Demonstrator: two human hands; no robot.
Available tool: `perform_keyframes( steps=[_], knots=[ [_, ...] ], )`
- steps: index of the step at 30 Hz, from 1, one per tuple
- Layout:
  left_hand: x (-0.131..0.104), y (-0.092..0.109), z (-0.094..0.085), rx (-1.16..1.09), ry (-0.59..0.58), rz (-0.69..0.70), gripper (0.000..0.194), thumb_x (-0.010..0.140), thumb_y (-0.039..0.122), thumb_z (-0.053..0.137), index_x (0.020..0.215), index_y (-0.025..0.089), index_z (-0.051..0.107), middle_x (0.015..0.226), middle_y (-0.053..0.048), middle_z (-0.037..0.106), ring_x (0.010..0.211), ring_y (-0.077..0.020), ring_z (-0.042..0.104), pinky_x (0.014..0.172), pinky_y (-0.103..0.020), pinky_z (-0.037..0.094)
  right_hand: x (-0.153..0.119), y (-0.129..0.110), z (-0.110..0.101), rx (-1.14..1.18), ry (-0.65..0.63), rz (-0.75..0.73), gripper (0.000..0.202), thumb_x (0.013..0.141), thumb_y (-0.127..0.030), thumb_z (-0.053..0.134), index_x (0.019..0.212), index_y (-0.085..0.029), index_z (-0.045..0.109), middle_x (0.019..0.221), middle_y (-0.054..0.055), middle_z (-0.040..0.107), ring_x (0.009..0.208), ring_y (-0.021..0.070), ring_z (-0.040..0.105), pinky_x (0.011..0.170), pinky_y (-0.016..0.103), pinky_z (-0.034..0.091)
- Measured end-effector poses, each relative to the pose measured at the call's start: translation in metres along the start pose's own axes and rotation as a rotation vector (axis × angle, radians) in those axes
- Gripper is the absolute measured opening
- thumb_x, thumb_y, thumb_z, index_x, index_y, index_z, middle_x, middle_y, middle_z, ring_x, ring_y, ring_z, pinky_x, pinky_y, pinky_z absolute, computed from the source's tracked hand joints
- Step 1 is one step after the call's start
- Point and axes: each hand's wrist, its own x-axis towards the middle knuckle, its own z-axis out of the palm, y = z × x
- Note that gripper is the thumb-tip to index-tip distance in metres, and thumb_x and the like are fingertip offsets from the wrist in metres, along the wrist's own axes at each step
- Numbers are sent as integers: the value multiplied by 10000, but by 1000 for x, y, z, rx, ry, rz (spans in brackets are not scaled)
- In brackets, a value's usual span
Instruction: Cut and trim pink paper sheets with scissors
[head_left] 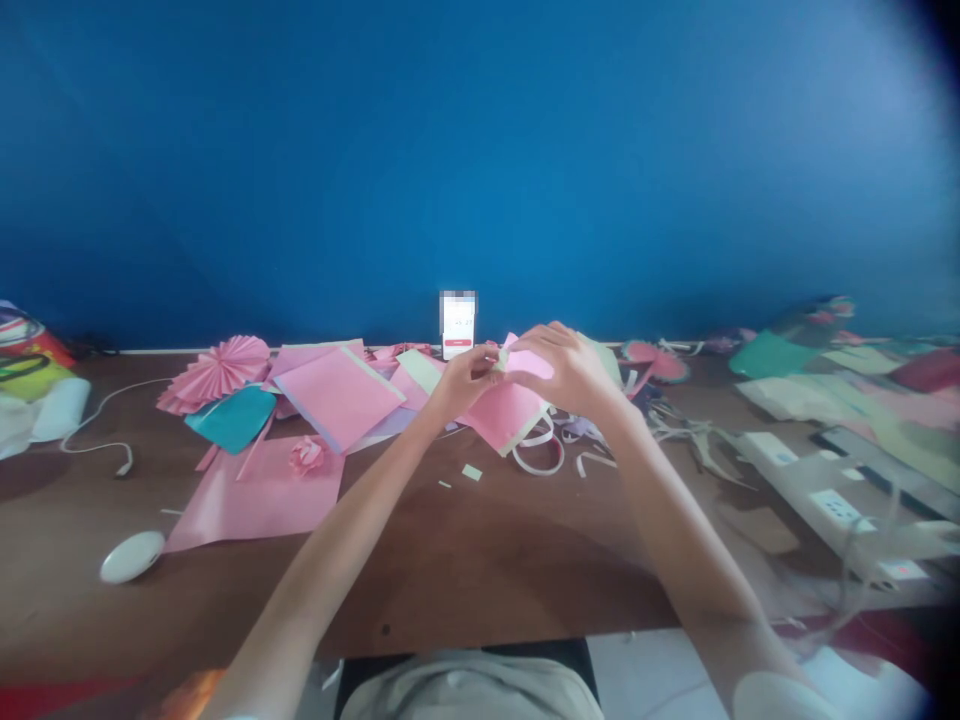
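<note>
Over the paper pile at the back of the table, my left hand and my right hand meet at the fingertips. Both are closed, pinching a small pale green paper piece whose shape is mostly hidden by the fingers. A pink sheet of paper with a pale edge lies just below them; whether a hand touches it I cannot tell. Pink also shows between the thumb and fingers of my right hand. Nearer me on the table is a small pale green scrap.
A lit phone stands against the blue wall. Pink fans, a teal paper piece and a paper flower lie left. Tape rolls sit by my right hand; a power strip lies far right.
</note>
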Motion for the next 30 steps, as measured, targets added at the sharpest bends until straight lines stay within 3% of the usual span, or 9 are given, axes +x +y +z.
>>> perform_keyframes(
  steps=[4, 8, 13, 19, 26, 30],
  knots=[
    [0, 0, -1, 10, -13, 8, 215, 824, 255, 596, 1019, 163, 605, 909, -56, 690, 812, -172, 646, 729, -291, 490, 2, -4, 12, 107, -56, 108, 223, 856, -435, 588, 963, -246, 637, 887, 47, 669, 776, 213, 579, 662, 329, 408],
    [-1, 3, 0, -41, -37, 33, 294, 844, 275, 592, 1121, 177, 588, 1052, -87, 686, 901, -193, 650, 750, -296, 495, 3, -2, 17, 199, -23, 136, 138, 893, -290, 519, 905, -241, 647, 839, 25, 666, 707, 175, 574, 665, 311, 404],
    [-3, 9, 3, -90, -62, -15, 511, 816, 292, 649, 1298, 196, 508, 1178, -124, 655, 943, -207, 650, 761, -293, 489, 4, 8, 21, 238, 64, 42, 100, 864, -240, 561, 854, -228, 660, 914, 54, 661, 860, 222, 588, 798, 366, 429],
    [-4, 16, -4, -13, -38, -86, 540, 788, 311, 671, 1294, 182, 536, 1015, -99, 694, 886, -218, 646, 758, -312, 479, 4, 17, 25, 178, 166, 35, 123, 881, -287, 563, 838, -228, 662, 1118, 93, 592, 1102, 282, 537, 976, 481, 341],
    [-2, 11, -11, 88, -202, -156, 476, 796, 260, 617, 1255, 138, 583, 861, -72, 696, 753, -185, 619, 669, -273, 435, 1, 19, 25, 199, 5, 74, 142, 894, -318, 547, 851, -229, 648, 1361, 84, 506, 1240, 325, 428, 996, 518, 312],
    [-3, 9, -16, 128, -291, -157, 457, 809, 252, 595, 1249, 133, 606, 795, -57, 679, 675, -150, 580, 622, -253, 406, 1, 19, 28, 229, -78, 63, 140, 910, -324, 523, 859, -235, 619, 1298, 68, 591, 1246, 324, 432, 988, 544, 294]
  ],
)
